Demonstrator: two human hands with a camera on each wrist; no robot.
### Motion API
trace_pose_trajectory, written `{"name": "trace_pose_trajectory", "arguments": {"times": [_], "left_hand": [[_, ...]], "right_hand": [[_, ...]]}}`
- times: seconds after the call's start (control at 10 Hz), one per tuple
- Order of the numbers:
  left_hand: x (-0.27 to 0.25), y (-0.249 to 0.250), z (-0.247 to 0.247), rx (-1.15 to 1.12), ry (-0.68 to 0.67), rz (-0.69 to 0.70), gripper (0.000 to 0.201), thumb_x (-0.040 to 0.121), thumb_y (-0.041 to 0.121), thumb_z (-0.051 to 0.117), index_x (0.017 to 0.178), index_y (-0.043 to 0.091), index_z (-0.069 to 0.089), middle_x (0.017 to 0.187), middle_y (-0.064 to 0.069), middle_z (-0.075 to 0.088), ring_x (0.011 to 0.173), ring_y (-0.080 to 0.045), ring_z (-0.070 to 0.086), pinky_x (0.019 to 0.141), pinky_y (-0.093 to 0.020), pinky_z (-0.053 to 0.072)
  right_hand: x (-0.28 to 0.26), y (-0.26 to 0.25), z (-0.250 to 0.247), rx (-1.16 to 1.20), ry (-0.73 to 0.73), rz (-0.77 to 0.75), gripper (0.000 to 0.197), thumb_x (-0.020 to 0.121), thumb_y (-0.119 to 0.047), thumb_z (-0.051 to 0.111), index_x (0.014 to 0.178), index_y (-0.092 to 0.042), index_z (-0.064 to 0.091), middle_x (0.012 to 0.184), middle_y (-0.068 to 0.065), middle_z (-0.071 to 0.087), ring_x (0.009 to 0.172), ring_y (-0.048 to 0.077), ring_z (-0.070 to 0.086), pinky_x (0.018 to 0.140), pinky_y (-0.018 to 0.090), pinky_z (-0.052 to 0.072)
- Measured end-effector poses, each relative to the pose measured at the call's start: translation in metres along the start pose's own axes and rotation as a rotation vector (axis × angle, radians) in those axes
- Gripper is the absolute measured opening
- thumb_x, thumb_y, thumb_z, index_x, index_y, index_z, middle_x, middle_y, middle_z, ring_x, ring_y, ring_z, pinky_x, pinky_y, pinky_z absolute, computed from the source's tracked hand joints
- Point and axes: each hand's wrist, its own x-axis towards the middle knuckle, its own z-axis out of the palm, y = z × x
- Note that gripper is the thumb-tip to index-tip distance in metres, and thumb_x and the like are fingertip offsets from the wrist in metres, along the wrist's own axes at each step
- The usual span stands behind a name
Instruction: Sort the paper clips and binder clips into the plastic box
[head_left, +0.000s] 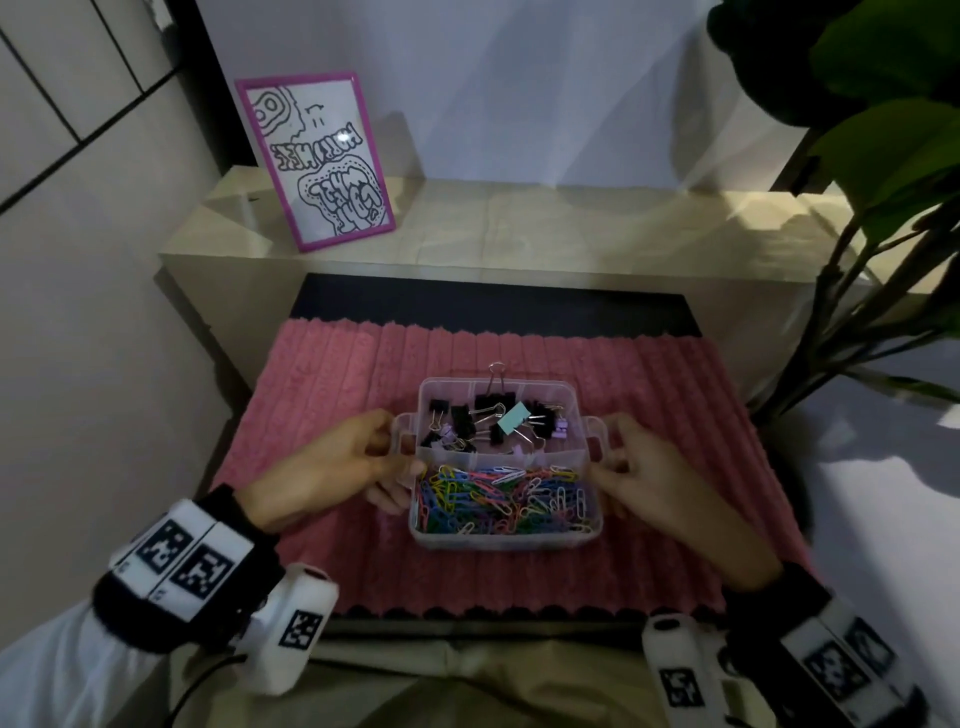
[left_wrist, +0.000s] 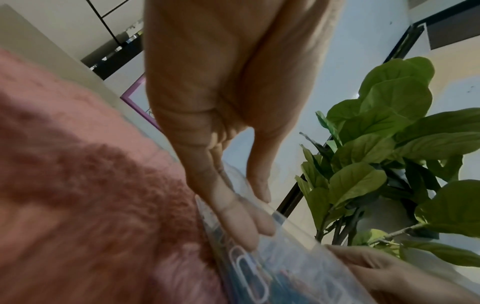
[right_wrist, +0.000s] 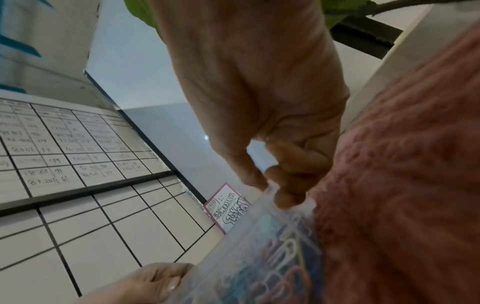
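Left hand (head_left: 332, 457) and right hand (head_left: 649, 467) each gripped a side wall of the plastic box (head_left: 498, 540); rigid, light, smooth-walled; side handles probably the surer grip.

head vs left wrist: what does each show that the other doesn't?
Only head: the plastic box from above, with the binder clips in the far section and the coloured paper clips in the near one, and the wrist bands.

Only left wrist: a close look at the left hand's fingers lying along the box's side wall, thumb over the rim.

Both: the left hand, the right hand on the opposite side, the pink mat, the framed drawing and the plant.
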Motion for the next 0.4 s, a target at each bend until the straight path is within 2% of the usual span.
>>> {"name": "trace_pose_trajectory", "arguments": {"times": [0.1,0.2,0.3,0.4], "left_hand": [[0.004,0.005,-0.006,0.012,0.026,0.053,0.023,0.085,-0.001,0.056,0.105,-0.005,0.045,0.075,-0.016,0.063,0.051,-0.013,0.065,0.049,-0.022,0.055],[0.012,0.010,-0.012,0.022,0.042,0.082,0.016,0.087,-0.001,0.053,0.100,0.000,0.045,0.074,-0.016,0.063,0.051,-0.012,0.064,0.049,-0.022,0.056],[0.015,0.004,-0.014,0.116,0.050,0.105,0.019,0.086,0.022,0.061,0.097,0.012,0.050,0.088,-0.015,0.065,0.066,-0.013,0.067,0.058,-0.025,0.058],[0.004,-0.008,-0.025,0.445,0.139,0.155,0.082,0.064,0.077,0.043,0.123,0.022,0.051,0.128,0.000,0.057,0.112,-0.011,0.056,0.094,-0.021,0.044]], "right_hand": [[0.009,-0.007,-0.006,0.058,0.081,-0.064,0.018,0.084,-0.012,0.061,0.099,-0.011,0.050,0.060,-0.003,0.061,0.034,0.000,0.050,0.036,0.011,0.034],[0.016,-0.011,-0.003,0.087,0.059,-0.077,0.015,0.087,-0.012,0.057,0.099,-0.011,0.047,0.059,-0.001,0.059,0.030,0.002,0.047,0.032,0.015,0.034],[0.018,-0.005,0.006,0.072,0.079,-0.117,0.019,0.092,-0.017,0.052,0.110,-0.013,0.049,0.066,-0.002,0.060,0.037,0.001,0.051,0.039,0.017,0.041],[0.009,0.017,0.002,-0.122,0.224,-0.279,0.041,0.096,-0.030,0.039,0.128,-0.009,0.052,0.106,0.010,0.065,0.090,0.014,0.064,0.084,0.013,0.039]]}}
